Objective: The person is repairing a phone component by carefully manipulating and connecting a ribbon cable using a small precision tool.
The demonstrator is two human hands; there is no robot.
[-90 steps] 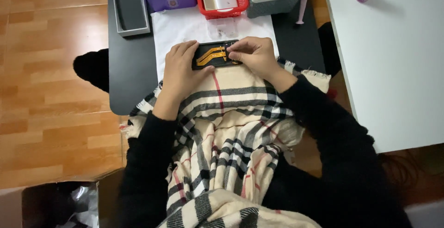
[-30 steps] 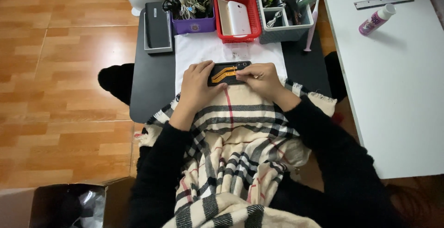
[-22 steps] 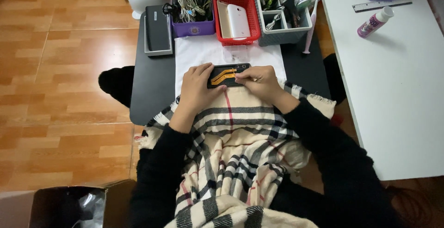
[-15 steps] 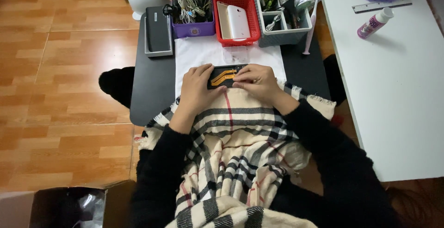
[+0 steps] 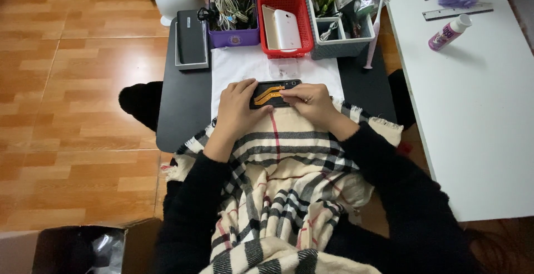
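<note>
Hands unmoved | left hand (image 5: 238, 109), right hand (image 5: 309, 99) gripping one opened phone (image 5: 272, 92) | three baskets (image 5: 287, 22)

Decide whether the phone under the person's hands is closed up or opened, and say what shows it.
Opened: the phone lies flat with no back cover, orange flex cables showing. The left hand and right hand rest on it.

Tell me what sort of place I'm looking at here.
Probably a home phone-repair spot: an opened phone on a low black table, baskets of cables and handsets behind it, wooden floor, and a plaid blanket over the lap.
</note>
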